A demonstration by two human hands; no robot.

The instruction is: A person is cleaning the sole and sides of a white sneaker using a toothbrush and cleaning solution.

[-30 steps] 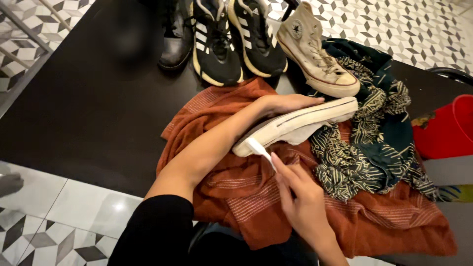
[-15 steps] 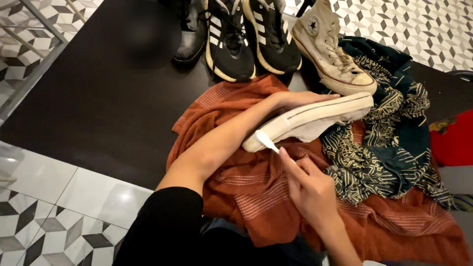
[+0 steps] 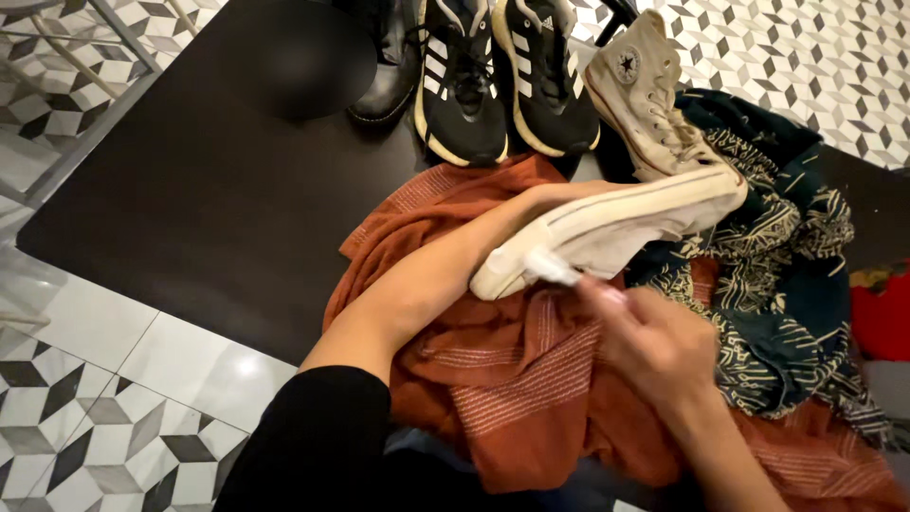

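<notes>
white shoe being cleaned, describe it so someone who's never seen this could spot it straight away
Start at the rust-orange cloth spread on the dark mat. Just above its middle, the white sneaker lies tipped on its side, with the left hand tucked into it and the right hand pressing a small white wipe against its end. Unlike the high-top and black trainers standing behind, it is the only shoe being held.

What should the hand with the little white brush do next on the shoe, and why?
Probably sweep the white brush along the sole edge toward the toe. The right hand has it at the heel end of the white sneaker, which the left hand holds on its side, and the sole looks grimy.
</notes>
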